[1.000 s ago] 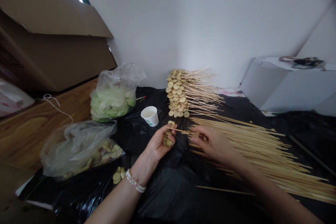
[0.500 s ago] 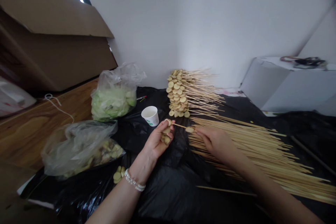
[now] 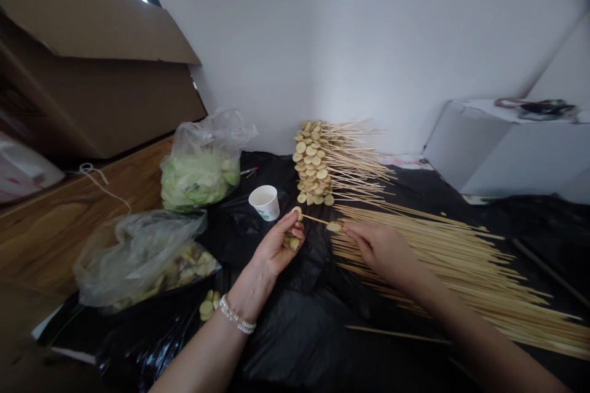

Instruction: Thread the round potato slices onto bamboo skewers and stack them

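My left hand (image 3: pixel 280 241) is closed, pinching a round potato slice (image 3: pixel 298 213) between thumb and fingertips. More slices (image 3: pixel 292 242) are tucked under its curled fingers. Against the pinched slice rests the tip of a bamboo skewer (image 3: pixel 316 219). Another potato slice (image 3: pixel 334 227) is threaded on that skewer, close to my right hand (image 3: pixel 375 242), whose fingers are closed round the stick. Behind my hands, filled skewers are stacked with their potato slices (image 3: pixel 313 163) to the left. Bare bamboo skewers (image 3: pixel 442 270) lie spread out beneath and beyond my right forearm.
A white paper cup (image 3: pixel 264 202) stands just behind my left hand. To the left are a clear bag of cut greens (image 3: pixel 198 175) and a bag of pale pieces (image 3: pixel 184 267). Loose slices (image 3: pixel 208 306) lie beside my left wrist on black plastic sheeting (image 3: pixel 295 344).
The slice pinched in my left hand has turned slightly at the skewer's tip, and the left fingers have closed further over the other slices. My right hand has hardly moved.
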`<state>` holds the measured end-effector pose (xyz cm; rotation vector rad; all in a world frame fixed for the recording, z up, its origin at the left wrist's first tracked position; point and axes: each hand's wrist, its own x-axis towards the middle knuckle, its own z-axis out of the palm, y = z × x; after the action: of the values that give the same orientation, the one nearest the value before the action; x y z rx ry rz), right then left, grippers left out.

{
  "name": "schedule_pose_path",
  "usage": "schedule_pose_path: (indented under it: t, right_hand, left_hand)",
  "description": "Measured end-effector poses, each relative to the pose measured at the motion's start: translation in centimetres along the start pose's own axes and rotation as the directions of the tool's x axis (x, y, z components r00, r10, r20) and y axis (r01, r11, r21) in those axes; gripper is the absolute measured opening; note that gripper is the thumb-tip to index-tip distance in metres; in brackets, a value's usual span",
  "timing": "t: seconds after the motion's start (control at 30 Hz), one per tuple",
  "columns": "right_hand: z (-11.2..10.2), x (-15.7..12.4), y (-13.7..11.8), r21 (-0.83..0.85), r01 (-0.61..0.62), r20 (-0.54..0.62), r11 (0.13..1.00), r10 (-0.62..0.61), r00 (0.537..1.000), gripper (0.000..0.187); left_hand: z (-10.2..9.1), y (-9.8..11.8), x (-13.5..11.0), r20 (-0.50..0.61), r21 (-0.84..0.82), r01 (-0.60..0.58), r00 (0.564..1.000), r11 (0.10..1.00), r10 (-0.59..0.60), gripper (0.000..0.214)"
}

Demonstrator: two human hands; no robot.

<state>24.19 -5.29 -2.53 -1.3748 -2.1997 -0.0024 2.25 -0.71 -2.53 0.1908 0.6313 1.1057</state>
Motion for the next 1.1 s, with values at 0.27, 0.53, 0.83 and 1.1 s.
schedule_pose_path:
  t: [0.27,0.53,0.83,1.1]
  right_hand:
    - [-0.09,-0.07,-0.06,-0.028,-0.015,0.006,1.000,0.015,1.000,0.028]
    - [-0.12,-0.16,-0.30,-0.062,-0.037,0.012,0.997,0.038,0.999,0.027]
    - [0.04,-0.16,-0.27,-0.075,-0.038,0.006,0.996,0.039,0.999,0.028]
    - [0.29,-0.23,-0.41,-0.085,-0.035,0.056,0.996,0.039,0.998,0.027]
  left_hand:
    - [0.05,0.00,-0.01,-0.018,0.027,-0.038,0.999,0.999,0.038,0.007]
    - [0.02,0.05,0.14,-0.016,0.029,-0.041,0.999,0.999,0.041,0.007]
    - [-0.15,0.03,0.30,-0.017,0.059,-0.053,0.998,0.997,0.054,0.010]
    - [0.08,-0.33,-0.01,-0.046,0.164,-0.103,0.993,0.981,0.112,0.006]
